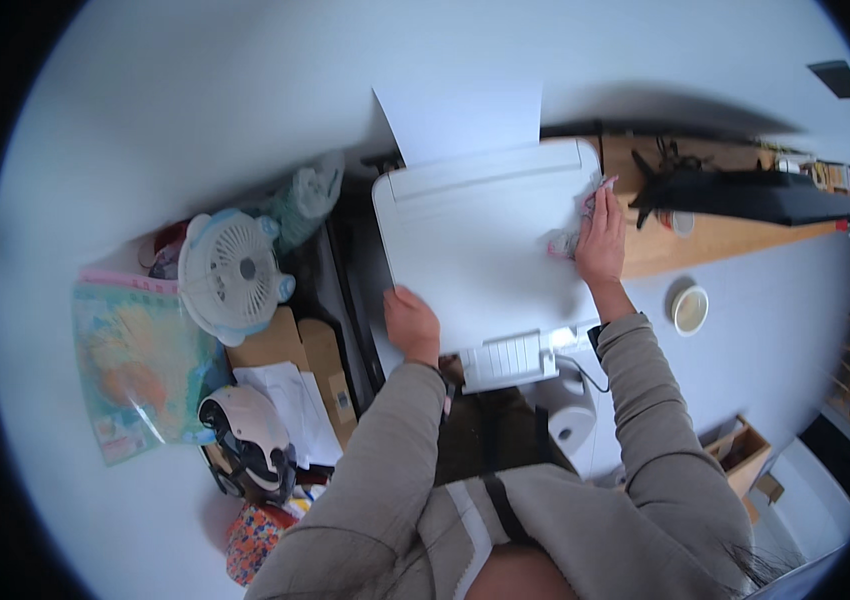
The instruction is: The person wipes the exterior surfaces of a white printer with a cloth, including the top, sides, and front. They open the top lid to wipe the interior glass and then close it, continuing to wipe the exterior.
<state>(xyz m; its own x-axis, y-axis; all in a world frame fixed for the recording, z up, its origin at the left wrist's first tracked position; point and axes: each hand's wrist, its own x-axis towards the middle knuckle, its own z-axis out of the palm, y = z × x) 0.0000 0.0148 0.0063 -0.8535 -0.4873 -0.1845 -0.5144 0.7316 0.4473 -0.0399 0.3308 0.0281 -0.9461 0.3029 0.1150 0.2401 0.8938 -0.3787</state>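
Note:
A white printer point(485, 240) lies before me, with a sheet of white paper point(470, 112) standing up from its back. My left hand point(411, 322) grips the printer's left edge near the front corner, its fingers curled and partly hidden. At the right edge, my right hand point(602, 236) presses a crumpled grey and pink cloth point(563, 244) against the printer's top and side. Part of the cloth pokes out beyond the fingertips; the palm hides the rest. The ribbed output tray point(509, 361) juts out from the printer's front.
Rightward are a black monitor point(747, 196), a wooden shelf point(650, 251) and a white cup point(690, 310). A paper roll point(571, 416) stands below the tray. On the left are a white fan point(234, 274), a pink helmet point(249, 427), papers point(286, 405), cardboard point(324, 360) and a map point(140, 367).

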